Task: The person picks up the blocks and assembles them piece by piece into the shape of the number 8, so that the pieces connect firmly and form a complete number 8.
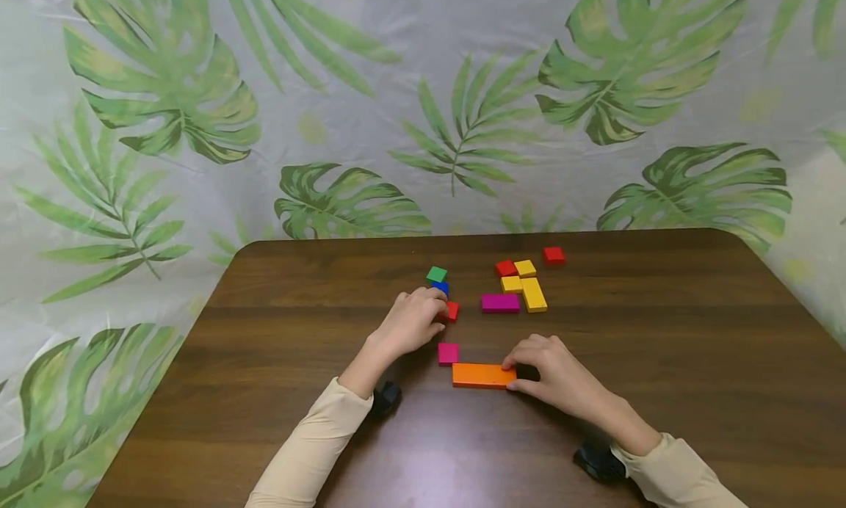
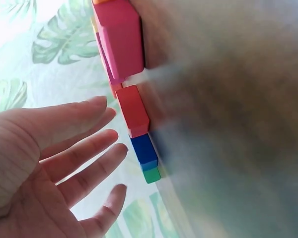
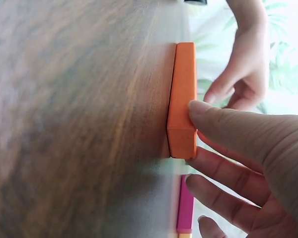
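Observation:
My right hand (image 1: 562,376) pinches the right end of a long orange block (image 1: 479,376) that lies on the table; in the right wrist view its thumb (image 3: 223,119) rests along one edge. My left hand (image 1: 413,321) hovers beside a red block (image 2: 133,111), its fingers loosely bent with nothing between them. Beyond the red block, a blue block (image 2: 144,151) and a green block (image 2: 151,175) continue the row. A pink square block (image 1: 448,354) sits between the hands, touching or nearly touching the orange block's left corner.
Toward the back right lie a purple block (image 1: 500,303), a longer yellow block (image 1: 534,294), two small yellow blocks and a red block (image 1: 505,268). Another red block (image 1: 554,255) lies apart near the table's far edge. Behind the brown table (image 1: 297,332) hangs a leaf-patterned cloth (image 1: 357,126).

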Available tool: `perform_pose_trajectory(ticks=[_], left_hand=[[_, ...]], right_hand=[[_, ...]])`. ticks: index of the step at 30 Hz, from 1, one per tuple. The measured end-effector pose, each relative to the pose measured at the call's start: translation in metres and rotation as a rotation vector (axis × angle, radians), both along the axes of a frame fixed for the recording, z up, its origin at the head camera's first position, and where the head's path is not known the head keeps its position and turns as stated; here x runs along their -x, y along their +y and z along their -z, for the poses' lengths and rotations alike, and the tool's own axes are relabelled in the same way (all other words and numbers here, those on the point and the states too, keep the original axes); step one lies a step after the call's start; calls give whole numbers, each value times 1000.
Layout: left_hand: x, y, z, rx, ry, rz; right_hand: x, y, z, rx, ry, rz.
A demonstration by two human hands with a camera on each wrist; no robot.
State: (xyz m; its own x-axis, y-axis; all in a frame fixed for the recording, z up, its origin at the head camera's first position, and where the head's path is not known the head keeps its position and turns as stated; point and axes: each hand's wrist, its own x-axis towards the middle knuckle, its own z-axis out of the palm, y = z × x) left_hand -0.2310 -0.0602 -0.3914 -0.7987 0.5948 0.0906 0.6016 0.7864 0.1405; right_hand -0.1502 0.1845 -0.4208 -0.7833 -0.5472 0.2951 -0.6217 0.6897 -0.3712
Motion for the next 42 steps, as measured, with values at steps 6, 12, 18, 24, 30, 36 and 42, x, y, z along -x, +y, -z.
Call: perform_pose_trajectory(ticks=[6, 12, 18, 24, 30, 36, 42], left_hand=[[12, 4, -4, 43, 32, 53], [19, 4, -6, 40, -14, 48], [22, 2, -4, 19, -34, 64], [20, -1, -3, -6, -55, 88], [12, -2, -4, -11, -68, 126], [7, -1, -5, 43, -14, 187], [5, -4, -3, 57, 60, 268]], right_hand=[[2, -3, 0, 15, 12, 0], [3, -4, 1, 21, 4, -4], [3, -5, 1, 16, -8, -4], [4, -5, 0, 6, -14, 1], [3, -2, 0, 6, 5, 7], [3, 0, 1, 13, 12, -5], [3, 1, 2, 28, 5, -36]])
